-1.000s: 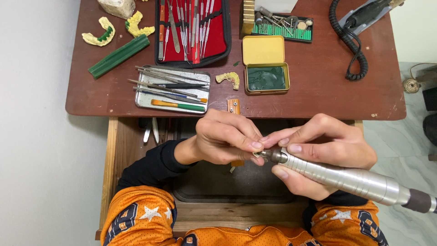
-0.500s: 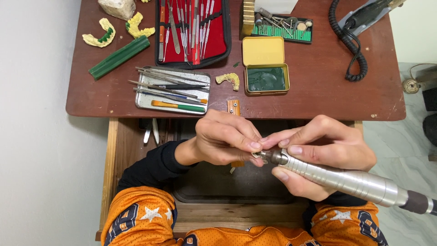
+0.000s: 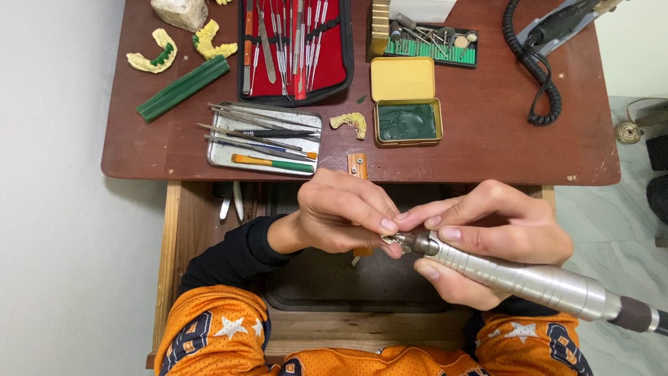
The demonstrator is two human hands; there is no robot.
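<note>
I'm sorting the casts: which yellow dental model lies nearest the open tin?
The small yellow dental model just left of the open tin; the other two lie at the far-left corner.

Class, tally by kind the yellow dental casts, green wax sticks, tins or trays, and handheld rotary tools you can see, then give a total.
Yellow dental casts: 3 (left, next to it, small one)
Green wax stick: 1
Tins or trays: 2 (metal tray, open yellow tin)
Rotary handpieces: 2 (silver one in the right hand, left hand at its tip; dark one)
Total: 8
</note>
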